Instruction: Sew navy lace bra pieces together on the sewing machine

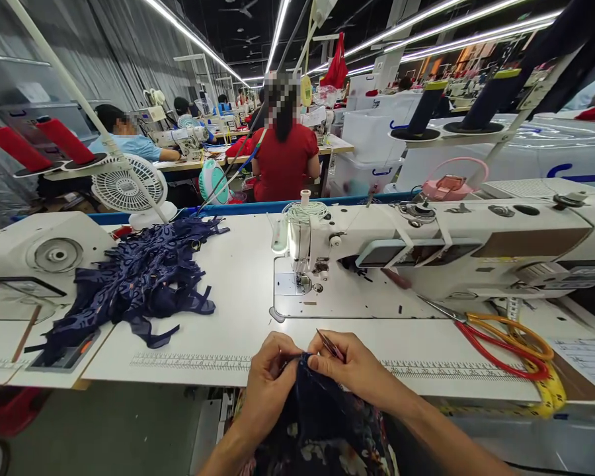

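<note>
Both hands are close together over my lap, at the front edge of the sewing table (218,330). My left hand (272,377) pinches the upper edge of a dark navy fabric piece (322,403). Against the same edge, my right hand (347,363) is closed on the fabric between thumb and finger. A small pointed tool (331,345), perhaps thread snips or tweezers, also sits in the right hand, its tip pointing up and left. Just beyond the hands stands a white sewing machine (302,244) with its needle area lit.
A heap of navy fabric pieces (143,277) lies at the left. Scissors (496,337) with orange and red handles and a yellow tape measure (550,390) are at the right. A white fan (129,185) stands behind the heap. A person in red (285,158) sits ahead.
</note>
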The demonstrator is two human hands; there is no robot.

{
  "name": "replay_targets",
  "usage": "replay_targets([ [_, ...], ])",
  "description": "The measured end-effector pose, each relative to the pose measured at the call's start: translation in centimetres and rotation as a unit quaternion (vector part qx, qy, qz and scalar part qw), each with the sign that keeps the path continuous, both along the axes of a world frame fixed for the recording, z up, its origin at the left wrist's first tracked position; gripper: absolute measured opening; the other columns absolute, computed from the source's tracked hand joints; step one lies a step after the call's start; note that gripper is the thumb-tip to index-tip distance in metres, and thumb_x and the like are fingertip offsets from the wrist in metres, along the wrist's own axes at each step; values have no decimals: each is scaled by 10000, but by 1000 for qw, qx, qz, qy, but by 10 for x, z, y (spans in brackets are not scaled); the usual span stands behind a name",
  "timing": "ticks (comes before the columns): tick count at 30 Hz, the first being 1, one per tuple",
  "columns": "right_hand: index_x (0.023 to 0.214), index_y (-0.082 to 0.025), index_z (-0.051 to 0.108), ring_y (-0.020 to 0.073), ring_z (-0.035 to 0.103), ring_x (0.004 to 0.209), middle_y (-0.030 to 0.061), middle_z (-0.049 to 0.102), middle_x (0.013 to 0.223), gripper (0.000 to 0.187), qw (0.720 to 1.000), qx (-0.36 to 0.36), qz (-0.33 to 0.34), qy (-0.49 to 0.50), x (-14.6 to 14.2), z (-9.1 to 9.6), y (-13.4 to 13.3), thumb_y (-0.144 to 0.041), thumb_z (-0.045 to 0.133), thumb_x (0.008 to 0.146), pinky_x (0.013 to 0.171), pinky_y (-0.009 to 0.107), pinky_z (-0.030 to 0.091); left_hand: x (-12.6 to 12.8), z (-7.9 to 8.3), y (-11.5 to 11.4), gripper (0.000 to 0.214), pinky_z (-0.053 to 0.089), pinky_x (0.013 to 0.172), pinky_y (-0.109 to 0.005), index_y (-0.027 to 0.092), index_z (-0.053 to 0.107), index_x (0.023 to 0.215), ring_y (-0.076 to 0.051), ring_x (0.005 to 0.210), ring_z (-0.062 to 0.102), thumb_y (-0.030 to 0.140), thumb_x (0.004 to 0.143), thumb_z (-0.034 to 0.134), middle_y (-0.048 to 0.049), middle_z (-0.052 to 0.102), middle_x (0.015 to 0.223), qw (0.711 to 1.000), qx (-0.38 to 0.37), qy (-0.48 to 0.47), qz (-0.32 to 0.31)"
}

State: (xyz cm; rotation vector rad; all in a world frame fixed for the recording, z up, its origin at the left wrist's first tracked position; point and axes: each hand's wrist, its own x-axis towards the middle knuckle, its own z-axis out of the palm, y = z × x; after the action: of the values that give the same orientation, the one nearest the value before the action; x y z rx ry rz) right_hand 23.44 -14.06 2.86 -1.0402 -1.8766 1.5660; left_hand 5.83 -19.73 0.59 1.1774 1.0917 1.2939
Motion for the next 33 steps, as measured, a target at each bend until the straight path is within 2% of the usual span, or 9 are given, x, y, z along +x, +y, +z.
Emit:
replay_targets([
  [3, 785, -191, 581, 97, 262, 573, -76, 299, 612, 327, 1000, -12, 21, -10, 2, 1, 1, -504, 666, 834, 531, 247, 205, -8, 7, -4, 118, 416, 834, -272, 211, 612, 987, -176, 930, 530, 229, 876, 576, -35, 559, 983, 997, -15, 50, -49],
  [5, 781, -192, 565, 100, 264, 580, -74, 296, 620, 340, 999, -26, 35, -6, 2, 2, 3, -513, 665, 830, 529, 247, 204, -10, 11, -5, 103, 411, 816, -265, 202, 613, 968, -173, 907, 528, 243, 880, 578, -32, 576, 952, 993, -20, 103, -54],
  [7, 767, -195, 542, 104, 269, 586, -71, 296, 626, 367, 999, -36, 40, -6, 1, 3, 5, -540, 647, 833, 528, 245, 212, -10, 12, -5, 120, 396, 724, -242, 183, 606, 881, -144, 791, 498, 297, 901, 572, -11, 551, 832, 990, -38, 127, -48],
  [10, 828, -205, 535, 113, 299, 601, -65, 327, 653, 370, 998, -9, -12, -55, 1, 7, 1, -569, 591, 862, 540, 241, 249, -7, 11, -5, 245, 353, 625, -221, 165, 586, 843, -107, 676, 419, 397, 916, 563, 13, 494, 742, 992, -101, 47, -59],
  [14, 968, -239, 494, 129, 380, 653, -43, 425, 741, 310, 988, 66, -96, -102, 8, 21, -22, -533, 398, 977, 595, 244, 316, -4, 11, -6, 288, 354, 626, -211, 152, 584, 830, -93, 664, 410, 431, 900, 594, 15, 498, 731, 986, -151, -58, -37],
  [18, 841, -239, 446, 131, 427, 652, -38, 483, 733, 340, 987, 75, -49, -136, 11, 27, -50, -494, 304, 1014, 606, 246, 334, 2, 13, -6, 265, 385, 675, -220, 146, 607, 825, -108, 709, 448, 404, 872, 643, 1, 533, 763, 987, -139, -82, -20],
  [26, 819, -249, 408, 134, 413, 560, -59, 497, 655, 319, 960, 158, -66, -223, 6, -1, -60, -470, 300, 1022, 559, 267, 267, 16, 13, -9, 236, 416, 741, -235, 153, 621, 830, -133, 778, 495, 384, 871, 644, -16, 568, 798, 989, -120, -84, -28],
  [29, 847, -252, 417, 141, 462, 583, -56, 533, 681, 293, 949, 194, -54, -243, 8, -4, -60, -448, 297, 1028, 579, 272, 278, 13, 13, -10, 235, 417, 711, -225, 160, 608, 857, -125, 756, 489, 393, 877, 631, -11, 549, 793, 984, -138, -104, -50],
  [33, 906, -255, 443, 159, 539, 657, -41, 584, 753, 267, 939, 221, -20, -262, 10, -4, -62, -424, 281, 1035, 625, 283, 312, 7, 13, -11, 263, 367, 563, -189, 164, 593, 858, -86, 611, 423, 426, 885, 601, 16, 492, 706, 966, -201, -147, -75],
])
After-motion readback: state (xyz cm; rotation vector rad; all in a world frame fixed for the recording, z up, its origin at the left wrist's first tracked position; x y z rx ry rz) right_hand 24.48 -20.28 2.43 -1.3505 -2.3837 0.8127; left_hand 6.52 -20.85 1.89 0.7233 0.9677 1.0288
